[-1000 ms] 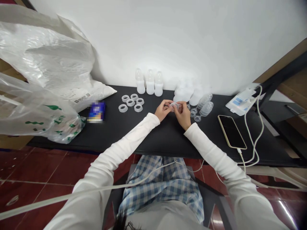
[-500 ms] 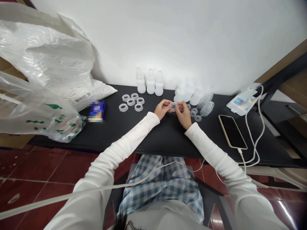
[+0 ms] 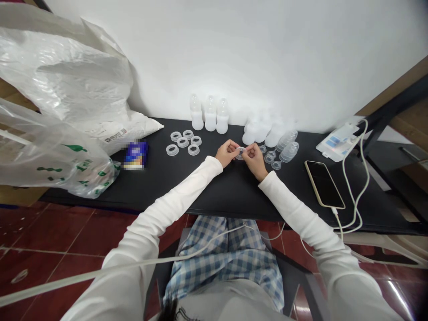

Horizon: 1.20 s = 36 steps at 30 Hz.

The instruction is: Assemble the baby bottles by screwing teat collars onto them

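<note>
Between my two hands is a clear bottle collar ring (image 3: 240, 156), held over the black table. My left hand (image 3: 227, 153) pinches its left side with thumb and fingers. My right hand (image 3: 254, 161) grips the right side, thumb pressed near the ring's middle; whether a nipple sits inside is too small to tell. Just right of my right hand lie several clear silicone nipples (image 3: 270, 156). Several similar loose collar rings (image 3: 183, 142) lie in a cluster to the left. Against the wall stand three white baby bottles (image 3: 210, 121) with clear domed caps.
Behind my right hand are several white bottle bodies (image 3: 259, 131), with clear domed caps (image 3: 289, 152) beside them. A phone (image 3: 324, 185) with a charging cable lies at right, near a white-and-blue package (image 3: 337, 141). Plastic bags (image 3: 67, 84) and a blue box (image 3: 136, 155) occupy the left.
The ring has tipped and dropped slightly toward me. My right thumb and fingers have shifted left over its middle. The other things have stayed in place.
</note>
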### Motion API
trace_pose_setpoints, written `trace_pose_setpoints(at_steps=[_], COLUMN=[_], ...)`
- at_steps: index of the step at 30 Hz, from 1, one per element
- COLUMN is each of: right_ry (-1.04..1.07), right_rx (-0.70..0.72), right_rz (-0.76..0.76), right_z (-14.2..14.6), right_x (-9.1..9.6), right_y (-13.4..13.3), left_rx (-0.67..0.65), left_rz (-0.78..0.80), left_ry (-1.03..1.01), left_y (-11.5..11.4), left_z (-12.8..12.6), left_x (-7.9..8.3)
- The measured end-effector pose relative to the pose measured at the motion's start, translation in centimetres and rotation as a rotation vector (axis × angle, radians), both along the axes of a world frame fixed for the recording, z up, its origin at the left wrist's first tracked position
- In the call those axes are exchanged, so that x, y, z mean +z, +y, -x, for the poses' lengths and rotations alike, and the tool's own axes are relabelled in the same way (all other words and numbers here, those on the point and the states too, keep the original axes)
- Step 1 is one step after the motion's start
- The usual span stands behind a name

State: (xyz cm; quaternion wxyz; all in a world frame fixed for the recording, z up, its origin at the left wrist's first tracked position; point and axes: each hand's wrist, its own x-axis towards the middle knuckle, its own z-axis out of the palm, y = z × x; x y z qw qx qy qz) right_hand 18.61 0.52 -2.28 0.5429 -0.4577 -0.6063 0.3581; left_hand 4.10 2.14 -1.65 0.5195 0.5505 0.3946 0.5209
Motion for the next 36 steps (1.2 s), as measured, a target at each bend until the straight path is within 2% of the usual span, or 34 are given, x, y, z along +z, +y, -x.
trace_pose_setpoints(at_steps=[5,12,18,28,36], right_ry=[0.018,-0.005,-0.006,-0.001,0.096], right_rx=[-0.004,-0.07,-0.106,-0.092,-0.016], right_rz=[0.005,-0.01,0.01,-0.008,0.097], right_z=[0.04,0.08,-0.06,-0.17,-0.45], right_x=[0.11,0.35,0.17,-0.01,-0.39], right_y=[-0.03,-0.33,-0.07,0.2,0.64], left_rx=[0.012,0.011,-0.05,-0.023,-0.029], left_rz=[0.011,0.12,0.168,0.126,0.172], left_ry=[-0.004,-0.088,-0.155,-0.13,-0.166], left_y=[0.07,0.18,0.23,0.07,-0.09], left_z=[-0.03,-0.29,-0.5,-0.21,-0.19], left_x=[-0.16,-0.19,-0.34,-0.07,0.31])
